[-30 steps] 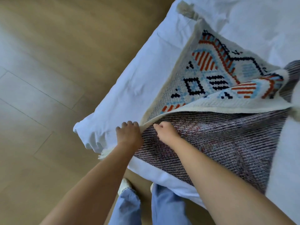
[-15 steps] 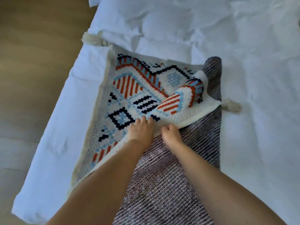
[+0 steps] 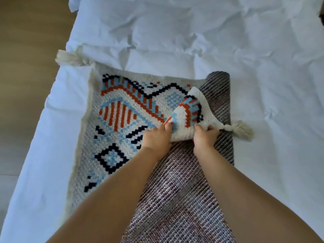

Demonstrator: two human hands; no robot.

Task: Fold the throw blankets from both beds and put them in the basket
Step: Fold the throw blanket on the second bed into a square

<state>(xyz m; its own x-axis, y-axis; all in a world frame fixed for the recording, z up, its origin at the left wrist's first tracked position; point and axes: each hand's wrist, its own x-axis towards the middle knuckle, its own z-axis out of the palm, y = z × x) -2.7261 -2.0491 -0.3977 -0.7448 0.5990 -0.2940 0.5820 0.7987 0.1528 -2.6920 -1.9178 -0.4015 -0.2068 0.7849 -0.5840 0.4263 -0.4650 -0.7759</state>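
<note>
A woven throw blanket (image 3: 121, 120) with an orange, blue and black pattern lies partly folded on the white bed; its greyish reverse side (image 3: 182, 195) faces up at the lower right. My left hand (image 3: 156, 139) and my right hand (image 3: 205, 137) both pinch the curled-over cream edge of the blanket near its right corner. A cream tassel (image 3: 242, 130) sticks out just right of my right hand. A second tassel (image 3: 71, 58) lies at the blanket's far left corner. No basket is in view.
The white bedding (image 3: 228, 50) is rumpled and fills the upper and right of the view. Wooden floor (image 3: 26, 50) runs along the bed's left side.
Both hands have slid along the blanket's folded edge from its near corner to the tasselled corner, and now pinch it there. My view has swung from the floor onto the bed.
</note>
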